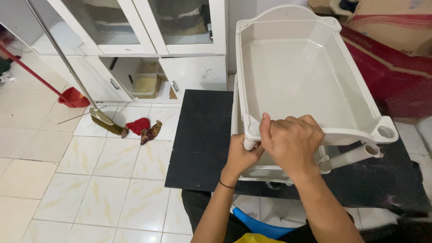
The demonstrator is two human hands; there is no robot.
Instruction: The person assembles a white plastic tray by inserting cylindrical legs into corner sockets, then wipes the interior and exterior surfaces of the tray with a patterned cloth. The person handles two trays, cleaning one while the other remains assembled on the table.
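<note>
I am seating the white tray [297, 72] onto its post [249, 143]: left hand [240, 155] gripping the post under the tray's near-left corner, right hand [290, 141] clamping the near rim. Next probably calls for pressing down squarely.

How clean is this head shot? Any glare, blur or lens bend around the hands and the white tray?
Head view: even indoor light, hands sharp; left hand grips the white post, right hand covers the tray corner. Mild sheen on the floor tiles; soft shadow inside the tray. Wide-angle bend tilts the cabinet and broom handle.
</note>
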